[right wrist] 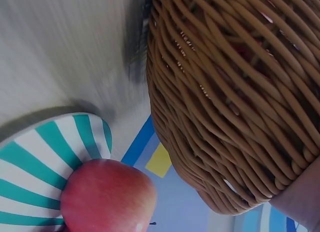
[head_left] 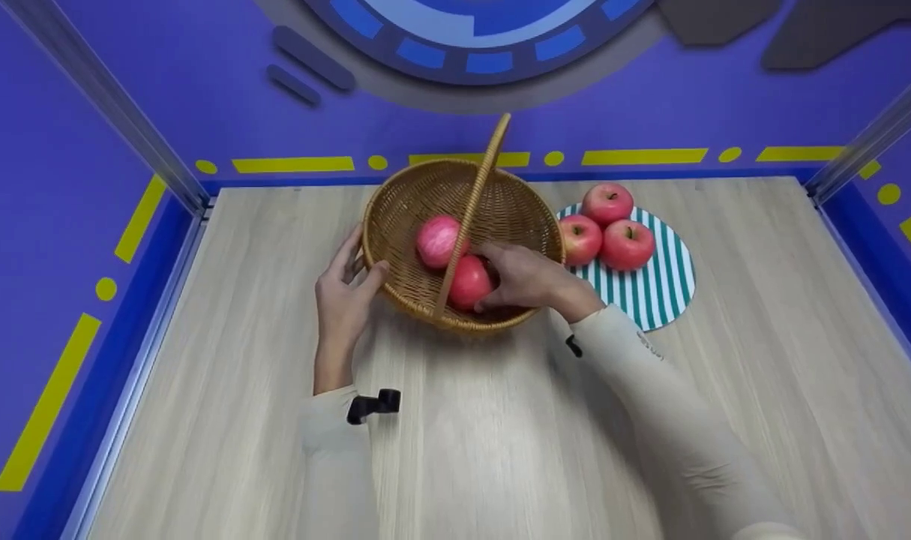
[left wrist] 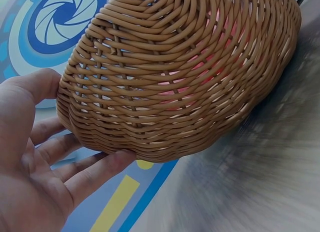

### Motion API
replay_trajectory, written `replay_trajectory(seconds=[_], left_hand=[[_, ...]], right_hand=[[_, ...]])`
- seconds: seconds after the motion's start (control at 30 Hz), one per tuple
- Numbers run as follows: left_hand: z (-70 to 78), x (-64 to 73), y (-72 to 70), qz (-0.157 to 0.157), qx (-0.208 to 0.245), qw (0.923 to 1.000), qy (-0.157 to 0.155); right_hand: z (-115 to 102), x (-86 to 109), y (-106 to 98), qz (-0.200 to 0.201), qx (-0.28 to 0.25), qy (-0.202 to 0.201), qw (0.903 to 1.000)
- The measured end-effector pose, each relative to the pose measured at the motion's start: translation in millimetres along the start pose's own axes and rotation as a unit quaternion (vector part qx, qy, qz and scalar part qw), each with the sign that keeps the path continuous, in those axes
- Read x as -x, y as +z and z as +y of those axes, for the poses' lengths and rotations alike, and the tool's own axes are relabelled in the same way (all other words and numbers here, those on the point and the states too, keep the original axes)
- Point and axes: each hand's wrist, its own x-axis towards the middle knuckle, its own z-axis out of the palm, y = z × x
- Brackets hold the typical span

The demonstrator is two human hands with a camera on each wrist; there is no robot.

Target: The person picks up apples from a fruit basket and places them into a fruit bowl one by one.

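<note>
A brown wicker basket with an arched handle stands at the middle of the table, tilted toward the person. My left hand holds its left side, thumb at the rim and fingers against the outer weave. Inside the basket, my right hand grips a red apple, thumb on the near side; its fingertips are partly hidden. Another apple lies beside that one, behind the handle. In the right wrist view the basket wall hides most of the right hand.
Right of the basket, three red apples sit together on a round green-and-white striped mat. Blue panels with yellow marks enclose the wooden table at the back and both sides.
</note>
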Motion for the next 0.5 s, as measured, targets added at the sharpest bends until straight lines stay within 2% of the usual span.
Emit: replay_trajectory(seconds=[0.23, 0.5], left_hand=[[2.2, -0.5, 0.0, -0.001, -0.005, 1.0000, 0.004], [0.8, 1.0, -0.4, -0.003, -0.007, 0.9999, -0.007]], right_hand=[[2.0, 3.8, 0.8, 0.050, 0.005, -0.023, 0.9984], [1.3, 9.1, 0.8, 0.103, -0.027, -0.034, 0.9937]])
